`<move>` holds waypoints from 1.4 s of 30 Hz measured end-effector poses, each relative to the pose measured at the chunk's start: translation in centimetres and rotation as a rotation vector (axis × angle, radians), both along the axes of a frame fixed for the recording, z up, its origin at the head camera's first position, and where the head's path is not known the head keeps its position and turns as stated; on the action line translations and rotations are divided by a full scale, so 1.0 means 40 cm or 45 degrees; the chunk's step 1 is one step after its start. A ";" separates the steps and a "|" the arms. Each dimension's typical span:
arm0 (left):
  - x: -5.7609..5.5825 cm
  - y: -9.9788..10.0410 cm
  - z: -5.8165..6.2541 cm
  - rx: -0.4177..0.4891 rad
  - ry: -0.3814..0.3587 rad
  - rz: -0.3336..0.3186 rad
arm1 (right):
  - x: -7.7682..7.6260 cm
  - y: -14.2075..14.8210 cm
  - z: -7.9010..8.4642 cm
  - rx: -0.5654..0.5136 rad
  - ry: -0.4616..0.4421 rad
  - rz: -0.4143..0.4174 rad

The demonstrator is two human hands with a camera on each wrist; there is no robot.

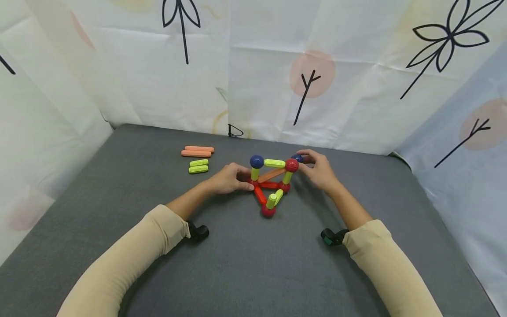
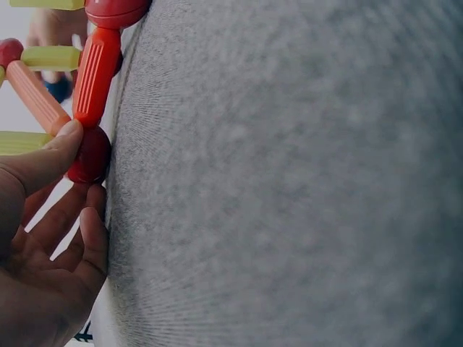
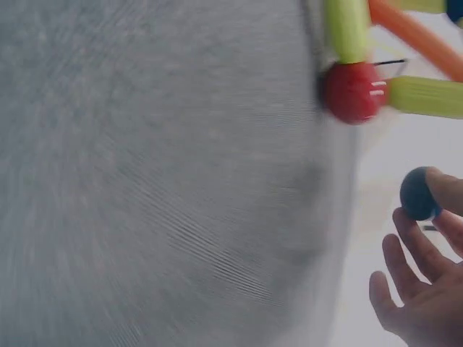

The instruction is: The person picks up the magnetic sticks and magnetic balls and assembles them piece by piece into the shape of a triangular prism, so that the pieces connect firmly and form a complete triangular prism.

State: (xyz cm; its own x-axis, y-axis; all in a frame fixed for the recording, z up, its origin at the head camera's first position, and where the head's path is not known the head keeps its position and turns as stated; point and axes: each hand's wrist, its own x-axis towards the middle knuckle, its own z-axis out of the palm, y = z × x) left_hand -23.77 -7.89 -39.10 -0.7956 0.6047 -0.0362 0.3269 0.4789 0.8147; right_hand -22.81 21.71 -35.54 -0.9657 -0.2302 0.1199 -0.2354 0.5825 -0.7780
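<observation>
A small frame of sticks and balls stands on the grey table. My left hand (image 1: 229,178) pinches the red ball (image 2: 91,155) at its lower left corner, thumb against the joint with a red stick (image 2: 97,78). Above that corner sits a blue ball (image 1: 256,161), joined by a yellow-green stick (image 1: 274,163) to an upper red ball (image 1: 292,165). An orange stick (image 1: 271,175) runs diagonally across. At the front, a short yellow-green stick (image 1: 271,201) rises from another red ball (image 1: 268,211). Between thumb and fingers, my right hand (image 1: 320,171) holds a second blue ball (image 3: 417,194), just right of the upper red ball.
Two orange sticks (image 1: 196,153) and two short yellow-green sticks (image 1: 198,169) lie behind and left of the frame on the grey table (image 1: 253,273). A patterned white cloth (image 1: 257,70) hangs along the table's back edge.
</observation>
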 end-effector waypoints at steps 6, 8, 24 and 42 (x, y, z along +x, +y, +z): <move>0.001 -0.001 0.001 0.007 -0.010 0.015 | 0.053 0.014 0.087 -0.076 0.116 0.035; 0.001 -0.001 0.002 0.009 -0.012 0.015 | 0.073 0.012 0.110 -0.082 0.177 0.050; 0.001 -0.002 -0.003 0.002 -0.015 0.006 | 0.191 -0.076 0.067 -0.045 0.197 0.561; 0.000 0.000 -0.003 0.007 -0.037 0.007 | 0.136 -0.002 0.076 -0.260 0.325 0.148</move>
